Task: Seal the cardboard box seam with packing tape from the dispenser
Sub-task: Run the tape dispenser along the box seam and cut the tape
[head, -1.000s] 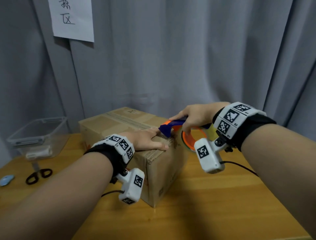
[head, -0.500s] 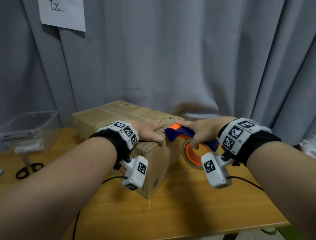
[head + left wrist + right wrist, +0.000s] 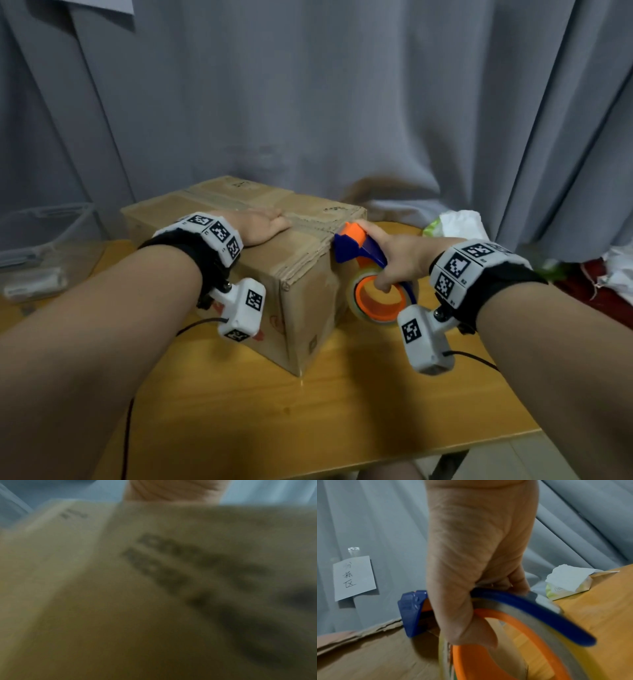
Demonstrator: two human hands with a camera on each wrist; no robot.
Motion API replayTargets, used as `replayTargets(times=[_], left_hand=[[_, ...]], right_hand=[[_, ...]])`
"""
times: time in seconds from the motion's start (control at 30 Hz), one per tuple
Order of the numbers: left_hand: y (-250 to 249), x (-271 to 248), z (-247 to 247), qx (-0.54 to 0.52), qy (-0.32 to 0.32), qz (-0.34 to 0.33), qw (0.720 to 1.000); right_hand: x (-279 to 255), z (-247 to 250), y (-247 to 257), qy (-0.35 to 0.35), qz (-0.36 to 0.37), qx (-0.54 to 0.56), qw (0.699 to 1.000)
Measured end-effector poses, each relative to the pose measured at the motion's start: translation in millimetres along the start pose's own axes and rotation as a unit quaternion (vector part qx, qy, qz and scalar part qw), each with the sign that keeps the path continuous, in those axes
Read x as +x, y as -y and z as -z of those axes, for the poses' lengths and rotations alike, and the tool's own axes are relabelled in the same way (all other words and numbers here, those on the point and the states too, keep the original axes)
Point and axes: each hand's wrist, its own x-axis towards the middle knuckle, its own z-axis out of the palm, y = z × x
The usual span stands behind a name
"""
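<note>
A brown cardboard box (image 3: 301, 274) stands on the wooden table (image 3: 342, 411), its flaps down and a seam running along the top. My left hand (image 3: 260, 224) lies flat on the box top beside the seam, fingers straight. My right hand (image 3: 394, 255) grips the blue and orange tape dispenser (image 3: 363, 253), with a roll of clear tape on an orange hub (image 3: 378, 299). The dispenser's blue head (image 3: 410, 613) sits against the box's right end at the top edge. In the left wrist view only blurred cardboard (image 3: 120, 601) with dark print shows.
A clear plastic bin (image 3: 44, 246) sits at the table's left. A white and green packet (image 3: 455, 222) lies at the back right near the curtain (image 3: 342, 102). A paper note (image 3: 353, 577) hangs on the curtain. The table's front edge is near.
My right hand has carried the dispenser down from the box top to the box's right end. My left hand has slid further along the box top.
</note>
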Motion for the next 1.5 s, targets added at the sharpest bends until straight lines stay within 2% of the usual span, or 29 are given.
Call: replayTargets(times=[0.2,0.27,0.37,0.5,0.6,0.73,0.87,1.03,1.2,1.37,1.5], left_hand=[[-29,-14,-11,-0.013,0.001,-0.107,0.994],[-39,-22,-13,-0.012,0.007,-0.122,0.992],[-42,-29,-11,-0.040,0.019,-0.113,0.993],[-33,-34,-1,-0.012,0.019,-0.071,0.997],[-19,-49,2,-0.007,0.029,-0.088,0.996],[-5,-75,-10,0.000,-0.034,-0.103,0.994],[5,-84,-33,0.025,-0.123,-0.098,0.987],[8,-77,-38,0.029,-0.136,-0.082,0.987],[13,-73,-38,0.050,-0.134,-0.077,0.987],[14,-76,-38,0.067,-0.142,-0.089,0.984],[8,-78,-35,0.038,-0.145,-0.080,0.985]], right_hand=[[4,-7,2,-0.011,-0.011,-0.013,1.000],[3,-10,4,-0.018,-0.016,-0.014,1.000],[0,-11,9,-0.027,-0.008,-0.008,1.000],[5,-16,28,-0.051,0.014,-0.027,0.998],[13,-27,45,-0.075,0.044,-0.016,0.996],[6,-42,58,-0.086,0.097,0.028,0.991],[-8,-56,69,-0.146,0.123,0.048,0.981],[-25,-65,68,-0.190,0.119,0.084,0.971],[-40,-67,57,-0.161,0.113,-0.012,0.980],[-53,-84,39,-0.114,0.093,0.002,0.989],[-46,-85,50,-0.090,0.078,-0.015,0.993]])
